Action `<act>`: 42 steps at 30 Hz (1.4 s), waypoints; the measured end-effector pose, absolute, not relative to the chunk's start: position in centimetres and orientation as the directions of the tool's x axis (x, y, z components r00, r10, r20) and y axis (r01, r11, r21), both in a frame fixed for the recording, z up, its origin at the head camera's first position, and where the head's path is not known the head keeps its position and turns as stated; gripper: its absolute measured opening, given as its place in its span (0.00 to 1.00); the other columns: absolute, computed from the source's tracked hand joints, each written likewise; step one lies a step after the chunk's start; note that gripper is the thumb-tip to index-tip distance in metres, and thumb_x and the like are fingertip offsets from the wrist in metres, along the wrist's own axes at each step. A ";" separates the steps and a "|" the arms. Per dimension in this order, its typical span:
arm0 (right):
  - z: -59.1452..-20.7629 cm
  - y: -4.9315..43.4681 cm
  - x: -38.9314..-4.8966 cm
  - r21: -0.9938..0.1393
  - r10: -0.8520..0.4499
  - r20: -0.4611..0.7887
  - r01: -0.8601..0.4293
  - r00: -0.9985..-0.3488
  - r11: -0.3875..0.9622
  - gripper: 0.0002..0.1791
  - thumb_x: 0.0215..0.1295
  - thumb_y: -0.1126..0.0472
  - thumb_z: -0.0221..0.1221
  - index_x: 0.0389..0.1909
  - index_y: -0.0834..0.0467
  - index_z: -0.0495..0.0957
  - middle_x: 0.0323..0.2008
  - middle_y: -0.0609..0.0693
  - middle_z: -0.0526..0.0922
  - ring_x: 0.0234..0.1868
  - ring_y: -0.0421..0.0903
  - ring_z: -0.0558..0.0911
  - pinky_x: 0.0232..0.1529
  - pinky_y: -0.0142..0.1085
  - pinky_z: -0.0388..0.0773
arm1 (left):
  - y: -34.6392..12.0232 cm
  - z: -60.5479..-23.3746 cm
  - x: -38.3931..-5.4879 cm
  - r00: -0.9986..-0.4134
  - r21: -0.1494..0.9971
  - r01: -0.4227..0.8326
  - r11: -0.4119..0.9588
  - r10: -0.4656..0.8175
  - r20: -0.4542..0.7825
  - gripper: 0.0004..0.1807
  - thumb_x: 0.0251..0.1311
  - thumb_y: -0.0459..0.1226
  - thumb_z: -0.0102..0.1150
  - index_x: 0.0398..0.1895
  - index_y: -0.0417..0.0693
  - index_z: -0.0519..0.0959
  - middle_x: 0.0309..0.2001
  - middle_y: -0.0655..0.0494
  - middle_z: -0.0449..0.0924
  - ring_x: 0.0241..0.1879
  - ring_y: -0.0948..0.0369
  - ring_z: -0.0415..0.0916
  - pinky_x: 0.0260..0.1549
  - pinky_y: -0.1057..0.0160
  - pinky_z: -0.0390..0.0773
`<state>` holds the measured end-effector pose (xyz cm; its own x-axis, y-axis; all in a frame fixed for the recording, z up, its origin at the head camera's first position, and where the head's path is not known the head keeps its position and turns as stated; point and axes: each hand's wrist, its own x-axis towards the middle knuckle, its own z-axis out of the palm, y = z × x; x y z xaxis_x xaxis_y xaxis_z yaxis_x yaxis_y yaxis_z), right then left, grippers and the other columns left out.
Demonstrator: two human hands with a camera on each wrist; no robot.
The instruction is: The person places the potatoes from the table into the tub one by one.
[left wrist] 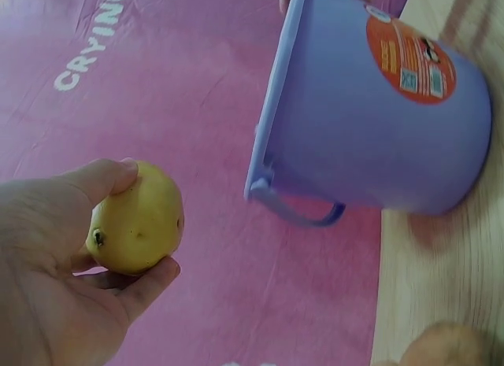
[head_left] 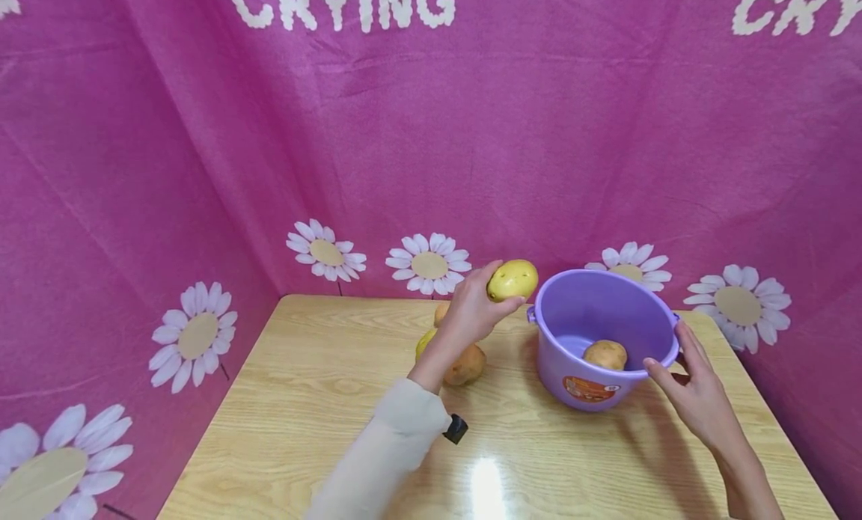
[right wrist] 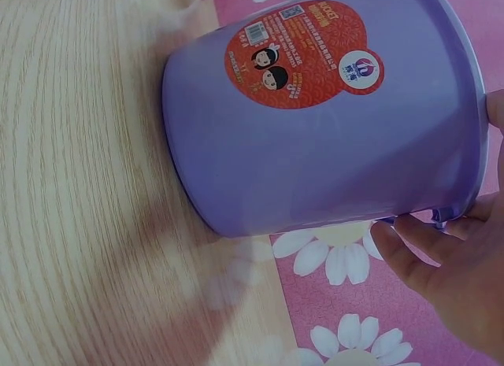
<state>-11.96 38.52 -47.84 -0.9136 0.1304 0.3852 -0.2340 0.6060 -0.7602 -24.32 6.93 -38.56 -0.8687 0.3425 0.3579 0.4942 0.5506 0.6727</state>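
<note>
A glossy, oval yellow fruit point(head_left: 513, 280) with small dimples and a dark stem spot is held up above the table by my left hand point(head_left: 477, 304). Its thumb and fingers grip the fruit from the sides, to the left of the purple bucket point(head_left: 586, 389). On the right, my right hand point(head_left: 697, 389) holds the bucket's rim, thumb at the front and fingers round the outer side near the handle joint. Inside the upright bucket lies a potato point(head_left: 605, 355). The left wrist view shows the fruit point(left wrist: 140, 220) apart from the bucket's rim.
Under my left forearm are a brown potato point(head_left: 466, 366), a second yellow fruit point(head_left: 424, 343) and another brownish item point(head_left: 441, 313), all partly hidden. The wooden table point(head_left: 323, 370) meets pink cloth walls point(head_left: 471, 146) printed with daisies.
</note>
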 end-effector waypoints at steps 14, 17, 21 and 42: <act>-47.9 38.6 -12.0 -0.756 0.130 0.383 -0.230 -0.914 0.613 0.44 0.62 0.63 0.59 0.73 0.55 0.43 0.71 0.55 0.47 0.56 0.27 0.62 0.41 0.14 0.66 | 12.0 -39.5 -23.6 -0.874 0.685 0.479 0.549 0.367 0.317 0.39 0.49 0.52 0.68 0.63 0.48 0.68 0.56 0.54 0.73 0.54 0.60 0.69 0.51 0.63 0.69; -47.9 38.6 -12.0 -0.755 0.131 0.386 -0.231 -0.913 0.614 0.43 0.62 0.63 0.59 0.73 0.56 0.44 0.71 0.56 0.47 0.56 0.29 0.64 0.41 0.14 0.66 | 12.8 -39.7 -23.5 -0.872 0.684 0.482 0.547 0.375 0.314 0.39 0.49 0.52 0.67 0.64 0.49 0.68 0.56 0.55 0.73 0.55 0.61 0.69 0.51 0.64 0.70; -47.9 38.6 -12.0 -0.756 0.132 0.390 -0.235 -0.912 0.611 0.43 0.62 0.63 0.59 0.73 0.55 0.44 0.71 0.56 0.48 0.58 0.37 0.66 0.41 0.15 0.67 | 13.7 -40.0 -23.3 -0.858 0.667 0.505 0.548 0.400 0.321 0.38 0.49 0.52 0.67 0.63 0.49 0.68 0.54 0.56 0.74 0.53 0.62 0.70 0.50 0.66 0.70; -47.9 38.6 -11.9 -0.766 0.141 0.380 -0.226 -0.914 0.602 0.44 0.62 0.63 0.59 0.73 0.54 0.43 0.71 0.54 0.47 0.59 0.52 0.65 0.41 0.14 0.66 | 17.2 -42.0 -21.9 -0.822 0.591 0.561 0.579 0.476 0.313 0.39 0.51 0.55 0.63 0.64 0.48 0.66 0.58 0.59 0.71 0.58 0.66 0.66 0.54 0.68 0.67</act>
<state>-11.90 38.58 -47.87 -0.9141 0.1405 0.3803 -0.2261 0.6019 -0.7659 -21.86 17.16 -41.99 -0.8216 0.4761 0.3135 0.5612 0.5792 0.5912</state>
